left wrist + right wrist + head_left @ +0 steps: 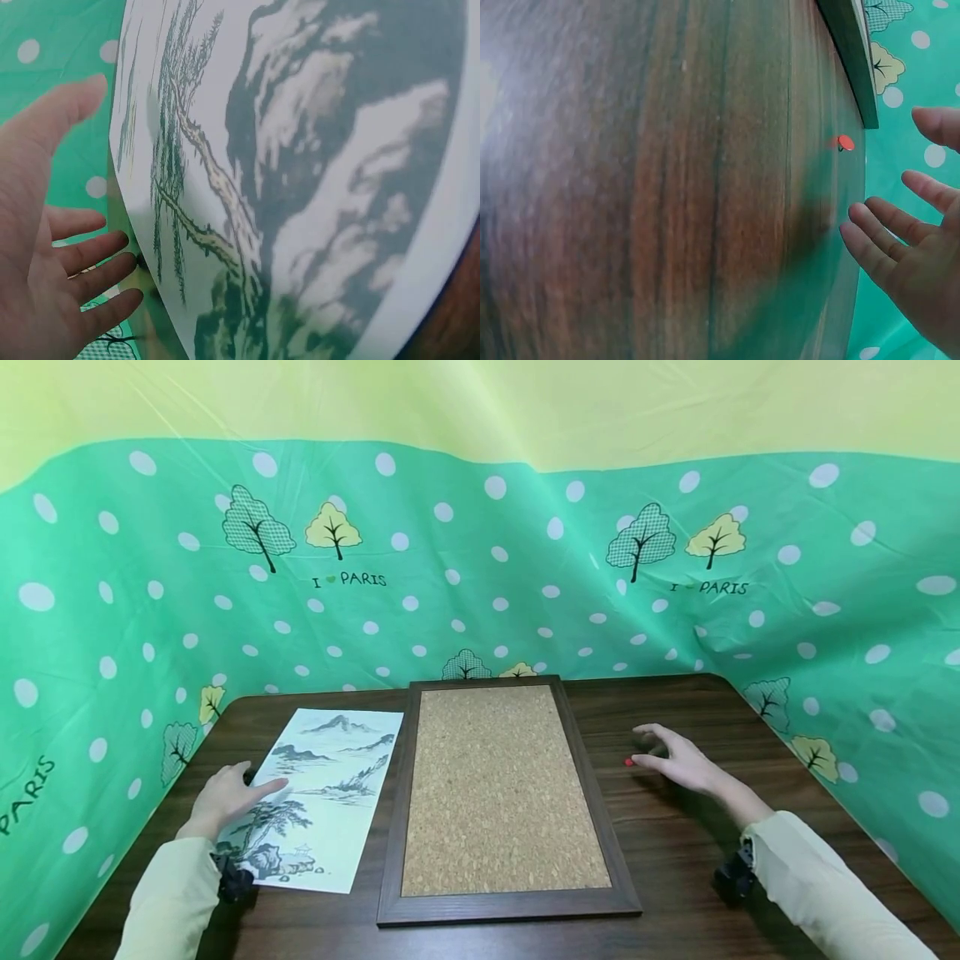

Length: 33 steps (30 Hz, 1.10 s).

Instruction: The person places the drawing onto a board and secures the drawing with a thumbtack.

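Note:
A sheet of paper (341, 827) printed with an ink landscape of mountains and trees lies on the left of the table. Over its left edge is my left hand (228, 797), thumb reaching across the picture; in the left wrist view the fingers (109, 259) are spread and grip nothing. To the right of the sheet, a cork board (502, 793) with a dark wooden frame lies flat. A red thumbtack (845, 142) sits on the tabletop beyond the board's right side. Close to it is my right hand (686, 760), its fingers loosely bent and holding nothing.
The dark wood-grain table (675, 877) is backed and flanked by a green curtain (480, 568) with white dots and printed trees. Dark wrist cameras (735, 868) are worn at both sleeves.

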Motion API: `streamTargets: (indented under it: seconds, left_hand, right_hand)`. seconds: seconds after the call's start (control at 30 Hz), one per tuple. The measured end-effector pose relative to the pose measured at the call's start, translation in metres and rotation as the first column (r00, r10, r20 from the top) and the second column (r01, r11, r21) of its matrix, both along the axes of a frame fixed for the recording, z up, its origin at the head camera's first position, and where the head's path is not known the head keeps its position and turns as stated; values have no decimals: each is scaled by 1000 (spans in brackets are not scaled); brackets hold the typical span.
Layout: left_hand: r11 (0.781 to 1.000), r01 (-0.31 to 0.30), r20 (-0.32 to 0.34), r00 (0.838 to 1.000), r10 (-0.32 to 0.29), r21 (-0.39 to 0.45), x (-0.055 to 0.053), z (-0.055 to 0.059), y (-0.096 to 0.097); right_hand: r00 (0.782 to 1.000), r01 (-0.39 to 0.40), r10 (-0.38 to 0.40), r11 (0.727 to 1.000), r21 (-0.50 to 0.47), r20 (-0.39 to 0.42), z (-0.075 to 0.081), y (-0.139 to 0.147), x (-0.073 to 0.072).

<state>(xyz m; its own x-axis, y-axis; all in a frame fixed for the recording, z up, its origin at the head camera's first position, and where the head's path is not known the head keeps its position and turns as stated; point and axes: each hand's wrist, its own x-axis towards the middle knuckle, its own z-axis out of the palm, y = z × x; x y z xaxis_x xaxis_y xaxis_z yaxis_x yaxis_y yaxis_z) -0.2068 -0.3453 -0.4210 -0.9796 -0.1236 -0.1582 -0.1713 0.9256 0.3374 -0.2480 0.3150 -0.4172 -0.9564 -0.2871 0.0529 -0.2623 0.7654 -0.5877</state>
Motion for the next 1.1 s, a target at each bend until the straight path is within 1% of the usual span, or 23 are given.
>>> streamTargets:
  seconds: [0.17, 0.33, 0.43, 0.6, 0.77, 0.87, 0.97, 1.1]
  left_hand:
    - [1000, -12, -28, 1000, 12, -8, 0, -4, -5]
    - [1000, -11, -2, 1000, 11, 0, 0, -3, -6]
    - [999, -32, 21, 999, 31, 29, 0, -2, -6]
    - [990, -89, 31, 996, 86, 110, 1, -2, -7]
    - [981, -124, 0, 992, 126, 152, 3, -3, -11]
    - [979, -105, -18, 994, 110, 176, 3, -4, -14]
    - [977, -68, -32, 997, 76, 200, 2, -6, -18]
    - [972, -32, -51, 998, 44, 232, 2, -9, -23]
  right_hand:
    - [999, 26, -24, 998, -53, 43, -1, -3, 0]
    - [993, 54, -39, 989, -136, 108, -2, -4, 0]
    - [991, 55, -33, 984, -167, 133, -4, -3, -1]
    - [991, 42, -20, 986, -162, 134, -8, -3, -3]
    - [994, 40, -28, 993, -108, 110, -11, -4, -6]
    - [994, 48, -40, 996, -79, 101, -13, -6, -9]
    - [994, 60, -53, 996, -72, 92, -13, -8, -11]
    - [997, 37, -32, 997, -67, 75, -14, -8, -14]
